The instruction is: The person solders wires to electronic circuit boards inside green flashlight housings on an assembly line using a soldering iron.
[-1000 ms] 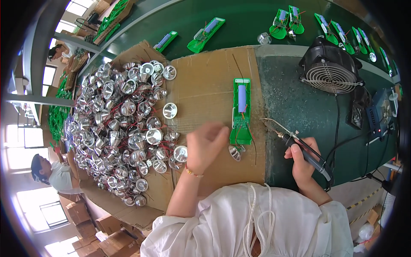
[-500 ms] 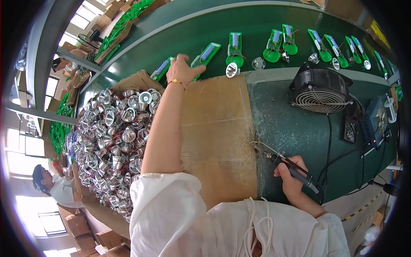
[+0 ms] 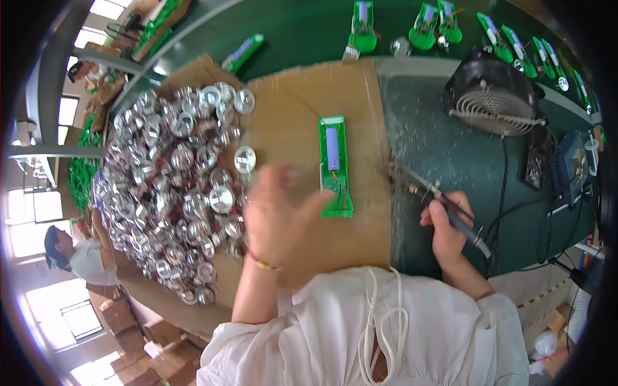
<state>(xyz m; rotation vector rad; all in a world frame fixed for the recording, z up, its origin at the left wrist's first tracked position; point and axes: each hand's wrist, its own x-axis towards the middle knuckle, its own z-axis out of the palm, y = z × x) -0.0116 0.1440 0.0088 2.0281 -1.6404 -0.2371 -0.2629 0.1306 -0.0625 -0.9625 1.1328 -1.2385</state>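
A green plastic casing [image 3: 341, 164] lies lengthwise on the cardboard sheet [image 3: 302, 257], with a lilac battery cell [image 3: 332, 148], a small circuit board and thin wires inside it. Just left of it, my left hand [image 3: 278, 202] is blurred by motion, thumb spread toward the casing, and seems to hold nothing. It hovers between the casing and a large heap of shiny lamp reflector cups [image 3: 187, 167]. My right hand [image 3: 447, 225] is closed around the grey handle of a soldering iron [image 3: 444, 206], whose tip points up and left at the cardboard's right edge.
A black fan [image 3: 496, 96] with a wire grille stands at the right, near a blue soldering station [image 3: 570, 170]. Cables [image 3: 505, 186] run across the green bench. Along the back lie more green casings [image 3: 421, 29]. Co-workers [image 3: 84, 254] sit at the far left.
My left hand has come back from the row at the back, and a green casing now lies on the cardboard. The view has tilted downward. My right hand still holds the soldering iron.
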